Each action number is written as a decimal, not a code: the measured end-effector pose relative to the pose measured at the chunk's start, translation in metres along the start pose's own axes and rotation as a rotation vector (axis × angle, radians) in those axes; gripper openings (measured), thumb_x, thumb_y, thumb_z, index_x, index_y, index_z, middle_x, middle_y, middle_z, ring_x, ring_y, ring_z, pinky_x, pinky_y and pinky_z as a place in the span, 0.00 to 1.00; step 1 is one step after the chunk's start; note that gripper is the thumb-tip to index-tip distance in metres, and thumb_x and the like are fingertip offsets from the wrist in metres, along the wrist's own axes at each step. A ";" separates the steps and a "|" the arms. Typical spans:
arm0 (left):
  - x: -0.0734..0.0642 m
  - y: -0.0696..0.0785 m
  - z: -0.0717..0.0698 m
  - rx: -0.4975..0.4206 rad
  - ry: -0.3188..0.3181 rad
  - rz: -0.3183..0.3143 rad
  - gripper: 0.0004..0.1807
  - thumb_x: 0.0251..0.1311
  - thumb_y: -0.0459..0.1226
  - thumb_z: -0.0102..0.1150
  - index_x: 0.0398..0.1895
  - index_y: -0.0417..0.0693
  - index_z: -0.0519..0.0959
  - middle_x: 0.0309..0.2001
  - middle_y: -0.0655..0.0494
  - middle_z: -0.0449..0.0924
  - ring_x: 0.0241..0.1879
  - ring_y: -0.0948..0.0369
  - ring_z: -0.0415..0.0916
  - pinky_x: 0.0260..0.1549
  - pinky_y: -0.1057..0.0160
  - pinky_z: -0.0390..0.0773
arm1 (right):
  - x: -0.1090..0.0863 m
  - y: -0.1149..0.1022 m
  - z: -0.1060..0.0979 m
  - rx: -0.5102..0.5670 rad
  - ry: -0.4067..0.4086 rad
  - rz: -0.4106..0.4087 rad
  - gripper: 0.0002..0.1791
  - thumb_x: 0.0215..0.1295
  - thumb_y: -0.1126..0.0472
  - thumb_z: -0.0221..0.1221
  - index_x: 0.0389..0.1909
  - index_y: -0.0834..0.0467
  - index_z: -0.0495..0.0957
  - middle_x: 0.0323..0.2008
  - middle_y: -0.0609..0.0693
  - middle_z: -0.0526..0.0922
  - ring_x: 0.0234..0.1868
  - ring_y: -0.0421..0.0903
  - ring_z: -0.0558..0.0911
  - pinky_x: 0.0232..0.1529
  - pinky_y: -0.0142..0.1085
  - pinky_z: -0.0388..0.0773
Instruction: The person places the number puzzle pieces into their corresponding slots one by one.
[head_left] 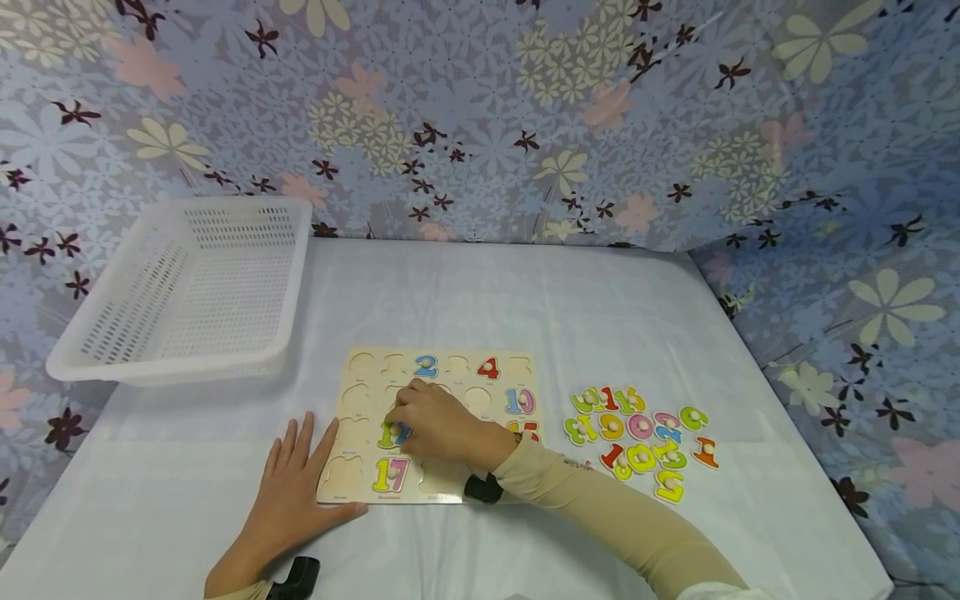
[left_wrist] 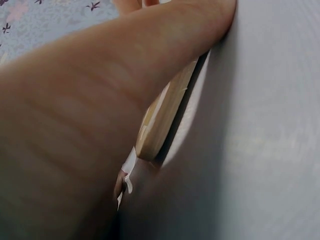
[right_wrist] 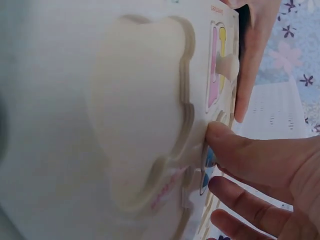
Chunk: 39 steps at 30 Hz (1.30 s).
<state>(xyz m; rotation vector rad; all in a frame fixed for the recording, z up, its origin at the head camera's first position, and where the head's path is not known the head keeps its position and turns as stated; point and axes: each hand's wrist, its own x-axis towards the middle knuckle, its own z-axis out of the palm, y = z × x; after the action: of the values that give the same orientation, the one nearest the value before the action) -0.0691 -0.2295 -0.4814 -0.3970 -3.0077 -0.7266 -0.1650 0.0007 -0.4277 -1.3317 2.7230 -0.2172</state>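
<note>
A wooden number puzzle board (head_left: 352,479) lies on the table with shaped recesses. My right hand (head_left: 438,421) is over its left-centre part, thumb and fingers pinching at a green-and-blue number 12 piece (head_left: 387,435) in the third row. In the right wrist view the blue part (right_wrist: 210,157) of that piece shows between thumb and fingertips. My left hand (head_left: 288,492) rests with fingers spread at the board's lower left corner, its thumb along the front edge. Set in the board are a blue 2 (head_left: 426,367), a red 4 (head_left: 488,368), a 10 (head_left: 520,402) and a 17 (head_left: 391,475).
Several loose knobbed number pieces (head_left: 640,427) lie in a cluster right of the board. A white plastic basket (head_left: 288,333) stands at the back left. My right sleeve (head_left: 600,508) covers the board's lower right corner. Floral cloth (head_left: 480,125) hangs behind the table.
</note>
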 end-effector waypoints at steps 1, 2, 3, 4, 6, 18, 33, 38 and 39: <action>0.000 0.000 0.000 -0.001 0.001 0.000 0.63 0.39 0.68 0.66 0.75 0.44 0.54 0.73 0.31 0.42 0.73 0.38 0.34 0.68 0.42 0.34 | 0.000 0.000 0.000 0.020 0.000 0.006 0.18 0.55 0.53 0.70 0.48 0.48 0.84 0.43 0.41 0.79 0.48 0.42 0.72 0.50 0.33 0.70; 0.000 0.000 0.000 0.000 0.002 0.000 0.63 0.39 0.67 0.66 0.75 0.44 0.55 0.73 0.31 0.42 0.73 0.38 0.35 0.68 0.42 0.35 | 0.000 0.001 0.000 0.036 0.000 0.010 0.19 0.54 0.52 0.71 0.48 0.48 0.84 0.43 0.41 0.79 0.48 0.42 0.72 0.50 0.33 0.70; 0.000 0.000 0.001 0.001 0.002 0.000 0.63 0.39 0.68 0.66 0.75 0.44 0.55 0.73 0.31 0.42 0.73 0.38 0.35 0.68 0.42 0.35 | 0.000 0.001 0.000 0.049 0.001 0.010 0.19 0.54 0.53 0.71 0.49 0.49 0.84 0.43 0.41 0.79 0.49 0.42 0.72 0.51 0.33 0.70; 0.000 0.000 0.001 0.003 0.003 0.001 0.63 0.39 0.68 0.66 0.75 0.44 0.55 0.73 0.32 0.42 0.73 0.38 0.35 0.68 0.42 0.35 | -0.001 0.002 0.000 0.055 0.001 0.003 0.19 0.54 0.53 0.71 0.49 0.49 0.84 0.43 0.41 0.79 0.49 0.42 0.73 0.50 0.32 0.70; 0.001 0.000 0.001 0.004 0.006 0.002 0.63 0.39 0.68 0.66 0.75 0.44 0.55 0.74 0.32 0.42 0.73 0.38 0.35 0.68 0.42 0.35 | -0.002 0.004 0.000 0.060 -0.001 -0.012 0.19 0.56 0.53 0.70 0.50 0.48 0.84 0.43 0.41 0.80 0.50 0.42 0.73 0.50 0.33 0.70; 0.000 -0.001 0.007 0.002 0.034 0.010 0.63 0.39 0.67 0.67 0.75 0.45 0.54 0.73 0.32 0.43 0.73 0.39 0.34 0.69 0.49 0.27 | -0.074 0.053 -0.020 0.223 0.156 0.095 0.25 0.57 0.57 0.68 0.57 0.54 0.79 0.55 0.51 0.76 0.65 0.55 0.64 0.63 0.52 0.62; -0.002 0.000 0.005 0.004 0.038 0.016 0.63 0.39 0.65 0.69 0.75 0.45 0.53 0.73 0.31 0.44 0.73 0.39 0.34 0.69 0.45 0.29 | -0.193 0.132 -0.014 0.018 0.288 0.565 0.25 0.51 0.51 0.73 0.47 0.62 0.83 0.46 0.59 0.79 0.57 0.64 0.68 0.53 0.63 0.64; -0.002 -0.001 0.007 0.002 0.042 0.016 0.63 0.38 0.65 0.69 0.76 0.47 0.53 0.73 0.31 0.43 0.73 0.40 0.33 0.69 0.48 0.28 | -0.193 0.133 -0.004 -0.012 0.326 0.605 0.22 0.47 0.49 0.74 0.39 0.60 0.85 0.39 0.56 0.80 0.50 0.61 0.73 0.50 0.60 0.67; -0.002 -0.002 0.007 0.001 0.044 0.018 0.63 0.38 0.65 0.69 0.76 0.47 0.53 0.73 0.31 0.43 0.73 0.40 0.33 0.69 0.48 0.27 | -0.193 0.133 -0.003 -0.013 0.335 0.606 0.22 0.47 0.50 0.74 0.38 0.61 0.85 0.38 0.56 0.80 0.49 0.60 0.73 0.50 0.59 0.68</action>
<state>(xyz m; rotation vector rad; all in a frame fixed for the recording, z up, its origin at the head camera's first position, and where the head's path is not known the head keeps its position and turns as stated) -0.0678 -0.2281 -0.4885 -0.4015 -2.9599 -0.7224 -0.1509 0.2338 -0.4425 -0.4458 3.2483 -0.3916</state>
